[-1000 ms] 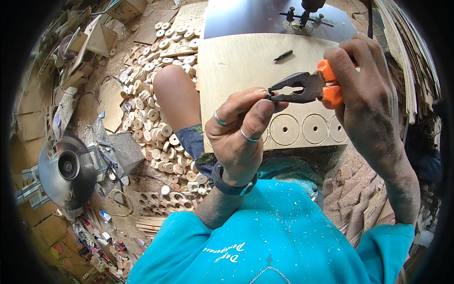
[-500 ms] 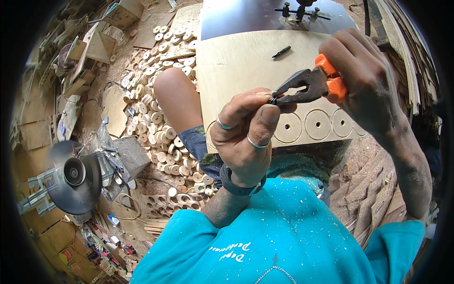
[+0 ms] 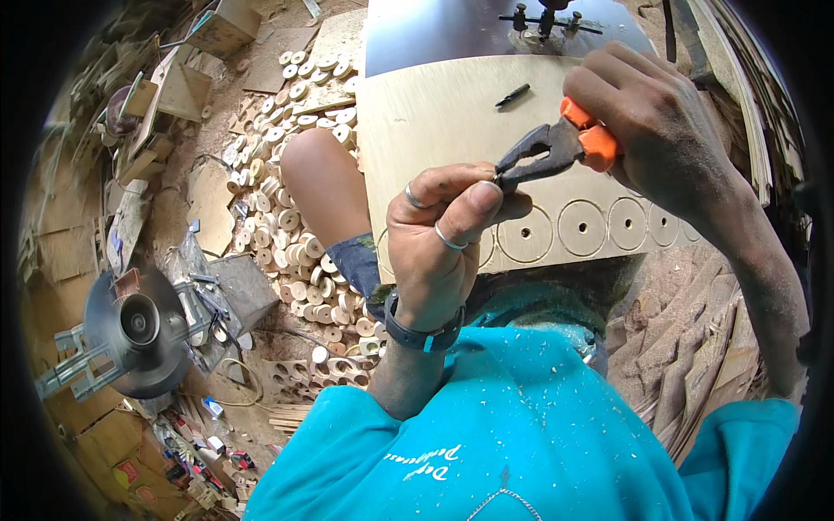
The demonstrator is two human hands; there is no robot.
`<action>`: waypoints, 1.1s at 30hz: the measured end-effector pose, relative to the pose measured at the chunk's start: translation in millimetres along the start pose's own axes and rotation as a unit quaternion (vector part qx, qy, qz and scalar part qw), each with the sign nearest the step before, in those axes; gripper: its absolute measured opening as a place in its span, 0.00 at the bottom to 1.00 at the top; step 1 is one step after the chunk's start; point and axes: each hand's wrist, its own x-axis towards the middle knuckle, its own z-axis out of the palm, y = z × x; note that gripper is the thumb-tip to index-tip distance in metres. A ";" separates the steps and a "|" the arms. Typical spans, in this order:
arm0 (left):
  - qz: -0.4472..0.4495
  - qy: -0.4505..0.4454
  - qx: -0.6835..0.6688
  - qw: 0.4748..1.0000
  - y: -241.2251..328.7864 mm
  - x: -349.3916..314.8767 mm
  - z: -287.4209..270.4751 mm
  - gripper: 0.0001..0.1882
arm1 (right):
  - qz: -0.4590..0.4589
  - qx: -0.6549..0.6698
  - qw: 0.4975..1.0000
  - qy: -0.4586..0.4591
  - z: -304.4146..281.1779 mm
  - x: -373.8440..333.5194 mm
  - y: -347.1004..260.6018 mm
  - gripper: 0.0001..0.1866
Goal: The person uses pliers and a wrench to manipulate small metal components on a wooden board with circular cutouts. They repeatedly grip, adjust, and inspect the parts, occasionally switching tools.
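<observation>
My right hand [image 3: 656,130] is closed round the orange handles of a pair of pliers [image 3: 543,152], whose dark jaws point left. Thumb and fingers of my left hand [image 3: 447,221] pinch a tiny dark piece at the tips of those jaws; its kind is too small to make out. Both hands are above a plywood sheet [image 3: 426,113] with a row of round cut outlines along its near edge, each with a centre hole. A short black drill bit [image 3: 512,95] lies on the sheet, beyond the pliers.
At the far end, a dark clamp-like cutter fitting [image 3: 546,24] stands over a shiny metal table top [image 3: 434,35]. Many wooden discs [image 3: 287,217] are heaped on the floor to my left. A fan [image 3: 139,326] stands at lower left. Wood offcuts [image 3: 678,347] lie at right.
The pliers and my right hand have moved slightly left and up. My left hand has turned a little and shifted left, still pinching at the jaw tips.
</observation>
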 end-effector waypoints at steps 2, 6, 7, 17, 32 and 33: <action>-0.025 0.017 -0.032 0.999 2.0 -0.6 0.7 0.08 | -0.022 -0.020 0.999 0.034 0.6 0.9 -1.6 0.22; -0.043 0.020 -0.113 0.992 5.7 0.2 5.1 0.09 | 0.003 -0.052 0.998 0.040 -5.9 -0.7 -5.9 0.18; -0.048 0.023 -0.139 0.989 6.4 -0.5 6.9 0.08 | 0.043 -0.018 0.997 0.056 -8.7 -1.3 -8.9 0.15; -0.031 0.036 -0.172 0.984 -7.8 -3.2 10.6 0.09 | 0.321 0.642 0.693 0.070 -10.3 -3.1 -64.2 0.13; -0.213 0.046 -0.079 0.973 7.6 0.0 2.1 0.09 | 0.155 0.479 0.863 0.050 2.8 -2.5 -53.1 0.09; -0.212 0.050 -0.105 0.970 7.0 -0.1 1.0 0.09 | 0.149 0.472 0.867 0.055 3.3 -1.4 -52.6 0.09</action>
